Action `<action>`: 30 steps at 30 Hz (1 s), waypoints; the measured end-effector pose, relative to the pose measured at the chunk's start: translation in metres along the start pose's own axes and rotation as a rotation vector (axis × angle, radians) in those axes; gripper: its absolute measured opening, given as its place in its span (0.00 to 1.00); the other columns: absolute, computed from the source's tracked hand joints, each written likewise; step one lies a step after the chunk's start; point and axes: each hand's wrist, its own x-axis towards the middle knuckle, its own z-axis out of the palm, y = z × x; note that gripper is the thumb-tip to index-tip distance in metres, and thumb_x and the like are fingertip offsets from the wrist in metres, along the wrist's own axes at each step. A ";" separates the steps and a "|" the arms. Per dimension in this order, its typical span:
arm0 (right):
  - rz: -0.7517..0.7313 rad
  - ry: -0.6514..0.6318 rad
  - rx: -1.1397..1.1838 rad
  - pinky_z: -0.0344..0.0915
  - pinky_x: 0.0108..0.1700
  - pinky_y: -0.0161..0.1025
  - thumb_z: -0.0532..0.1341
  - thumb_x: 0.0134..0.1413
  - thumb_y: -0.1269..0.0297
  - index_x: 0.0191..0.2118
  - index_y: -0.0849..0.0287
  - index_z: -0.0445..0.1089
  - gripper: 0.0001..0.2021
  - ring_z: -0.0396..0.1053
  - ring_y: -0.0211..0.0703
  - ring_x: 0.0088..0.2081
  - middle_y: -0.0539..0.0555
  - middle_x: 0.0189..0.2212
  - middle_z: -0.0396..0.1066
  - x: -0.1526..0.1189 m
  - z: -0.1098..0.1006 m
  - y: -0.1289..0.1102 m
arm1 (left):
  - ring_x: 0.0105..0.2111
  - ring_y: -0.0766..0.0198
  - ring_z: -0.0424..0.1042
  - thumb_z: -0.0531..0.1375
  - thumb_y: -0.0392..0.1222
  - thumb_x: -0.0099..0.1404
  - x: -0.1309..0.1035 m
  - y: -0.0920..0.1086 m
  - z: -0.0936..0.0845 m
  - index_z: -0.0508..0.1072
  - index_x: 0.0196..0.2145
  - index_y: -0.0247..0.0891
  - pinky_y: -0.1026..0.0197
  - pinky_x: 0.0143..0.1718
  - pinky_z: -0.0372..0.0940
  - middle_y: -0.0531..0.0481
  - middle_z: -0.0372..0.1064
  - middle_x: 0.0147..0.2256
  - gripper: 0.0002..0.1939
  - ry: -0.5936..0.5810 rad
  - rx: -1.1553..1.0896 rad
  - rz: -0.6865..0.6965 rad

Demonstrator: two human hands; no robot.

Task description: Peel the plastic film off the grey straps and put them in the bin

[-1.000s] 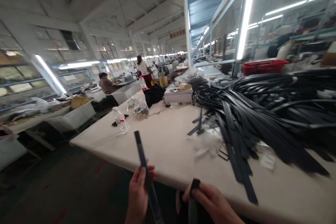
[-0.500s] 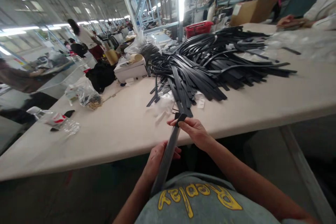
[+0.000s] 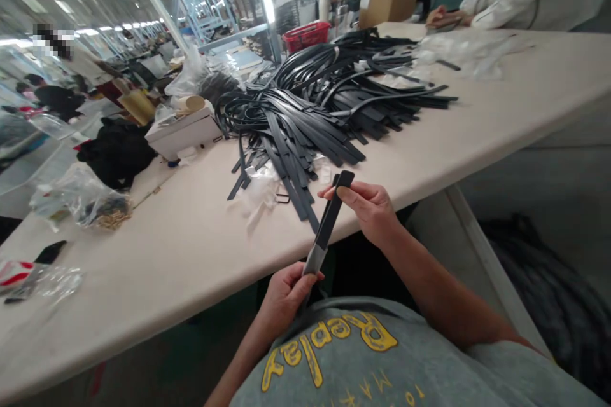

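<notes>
A dark flat strap (image 3: 329,219) stretches between my two hands, just above the table's near edge. My right hand (image 3: 375,210) pinches its upper end, where two layers lie together. Lower down and closer to my shirt, my left hand (image 3: 289,292) grips the strap at a greyer, shinier section, thumb on top. Beyond the hands a large pile of black straps (image 3: 305,121) spreads over the table. A small black rectangular buckle (image 3: 282,199) lies by white plastic scraps (image 3: 260,194) at the pile's near side.
A pale table (image 3: 181,254) runs across the view. On its left are a white box (image 3: 184,133), black cloth (image 3: 117,152) and a plastic bag (image 3: 90,197). A red basket (image 3: 305,36) stands behind the pile. Another person's hands (image 3: 449,18) rest at the far right.
The view has swung to the right. My right hand has drawn the strap's end upward, and my left hand has closed on the strap lower down, its thumb now on top.
</notes>
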 end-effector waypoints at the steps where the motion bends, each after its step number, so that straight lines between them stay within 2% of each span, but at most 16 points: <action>1: -0.025 0.042 -0.018 0.67 0.52 0.45 0.62 0.59 0.58 0.33 0.53 0.79 0.10 0.75 0.46 0.42 0.50 0.35 0.80 -0.002 -0.009 -0.004 | 0.27 0.63 0.65 0.61 0.50 0.62 0.002 0.001 0.005 0.81 0.34 0.38 0.64 0.32 0.60 0.50 0.72 0.27 0.13 -0.022 0.025 0.006; 5: -0.099 0.161 -0.105 0.65 0.54 0.45 0.62 0.61 0.60 0.34 0.53 0.79 0.09 0.75 0.45 0.43 0.50 0.36 0.80 -0.021 -0.044 -0.032 | 0.33 0.59 0.70 0.60 0.46 0.63 0.012 0.007 0.025 0.81 0.36 0.39 0.62 0.39 0.63 0.48 0.75 0.32 0.11 -0.144 0.100 0.075; 8: -0.244 0.299 -0.170 0.65 0.54 0.45 0.61 0.61 0.63 0.34 0.53 0.79 0.09 0.75 0.44 0.42 0.51 0.36 0.80 -0.038 -0.076 -0.070 | 0.45 0.53 0.71 0.65 0.42 0.59 0.020 0.011 0.034 0.80 0.45 0.41 0.60 0.50 0.62 0.45 0.75 0.44 0.15 -0.224 0.034 0.174; 11: -0.505 0.520 -0.344 0.65 0.54 0.47 0.58 0.63 0.69 0.34 0.55 0.79 0.11 0.75 0.44 0.41 0.52 0.34 0.79 -0.052 -0.113 -0.115 | 0.54 0.51 0.68 0.65 0.44 0.58 0.032 0.002 0.034 0.76 0.51 0.42 0.58 0.58 0.58 0.44 0.72 0.53 0.23 -0.174 -0.039 0.126; 13: -0.693 0.641 -0.520 0.66 0.52 0.48 0.58 0.61 0.71 0.33 0.55 0.79 0.12 0.75 0.45 0.39 0.51 0.33 0.78 -0.058 -0.141 -0.141 | 0.54 0.51 0.69 0.63 0.50 0.59 0.041 -0.012 0.031 0.74 0.53 0.42 0.55 0.58 0.59 0.45 0.71 0.53 0.24 -0.121 -0.020 0.057; 15: -0.792 0.690 -0.689 0.68 0.49 0.48 0.59 0.59 0.71 0.32 0.57 0.79 0.11 0.75 0.46 0.38 0.52 0.33 0.78 -0.063 -0.171 -0.159 | 0.53 0.51 0.71 0.61 0.55 0.60 0.049 -0.029 0.030 0.72 0.54 0.41 0.52 0.57 0.62 0.45 0.71 0.54 0.27 -0.118 0.039 0.014; 17: -0.740 0.674 -0.821 0.68 0.49 0.46 0.60 0.59 0.70 0.35 0.58 0.79 0.09 0.75 0.46 0.40 0.53 0.36 0.79 -0.066 -0.203 -0.166 | 0.52 0.51 0.71 0.59 0.59 0.60 0.054 -0.044 0.031 0.70 0.55 0.41 0.51 0.56 0.64 0.44 0.70 0.55 0.30 -0.162 0.118 -0.013; 20: -0.461 0.614 -0.996 0.66 0.53 0.46 0.61 0.60 0.65 0.47 0.57 0.76 0.11 0.73 0.45 0.48 0.53 0.39 0.79 -0.068 -0.250 -0.160 | 0.53 0.51 0.72 0.58 0.61 0.59 0.056 -0.059 0.033 0.69 0.56 0.39 0.53 0.54 0.67 0.43 0.72 0.53 0.33 -0.273 0.235 -0.062; 21: -0.376 0.603 -1.074 0.65 0.54 0.46 0.61 0.60 0.63 0.48 0.56 0.76 0.12 0.72 0.45 0.49 0.53 0.39 0.79 -0.068 -0.264 -0.156 | 0.53 0.51 0.72 0.58 0.62 0.59 0.056 -0.062 0.034 0.69 0.56 0.39 0.54 0.53 0.68 0.43 0.72 0.53 0.34 -0.309 0.275 -0.073; 23: -0.247 0.617 -1.282 0.66 0.53 0.45 0.61 0.57 0.63 0.41 0.57 0.78 0.10 0.72 0.47 0.49 0.54 0.41 0.78 -0.067 -0.287 -0.145 | 0.52 0.51 0.72 0.58 0.62 0.59 0.058 -0.070 0.033 0.69 0.56 0.38 0.54 0.54 0.67 0.43 0.73 0.53 0.34 -0.363 0.353 -0.081; 25: -0.145 0.671 -1.469 0.68 0.49 0.44 0.62 0.53 0.63 0.31 0.58 0.79 0.08 0.74 0.48 0.44 0.55 0.40 0.78 -0.064 -0.305 -0.136 | 0.53 0.51 0.72 0.57 0.62 0.58 0.060 -0.078 0.031 0.70 0.56 0.39 0.53 0.55 0.66 0.44 0.73 0.53 0.33 -0.399 0.422 -0.073; 27: -0.053 0.750 -1.513 0.69 0.42 0.41 0.62 0.52 0.64 0.28 0.60 0.78 0.09 0.75 0.47 0.36 0.54 0.32 0.77 -0.060 -0.319 -0.130 | 0.54 0.50 0.71 0.57 0.61 0.58 0.063 -0.086 0.028 0.71 0.55 0.40 0.52 0.57 0.64 0.45 0.72 0.53 0.32 -0.432 0.482 -0.065; 28: -0.018 0.802 -1.471 0.69 0.39 0.39 0.61 0.53 0.64 0.28 0.60 0.78 0.09 0.74 0.45 0.32 0.52 0.27 0.75 -0.057 -0.327 -0.127 | 0.55 0.50 0.70 0.57 0.61 0.58 0.065 -0.090 0.027 0.72 0.55 0.40 0.51 0.58 0.63 0.46 0.72 0.54 0.32 -0.446 0.510 -0.062; 30: 0.047 0.939 -1.246 0.68 0.32 0.35 0.61 0.54 0.65 0.29 0.61 0.77 0.09 0.72 0.41 0.25 0.49 0.20 0.71 -0.052 -0.344 -0.121 | 0.57 0.50 0.68 0.56 0.61 0.59 0.066 -0.095 0.024 0.71 0.55 0.39 0.50 0.60 0.61 0.45 0.71 0.56 0.32 -0.469 0.566 -0.058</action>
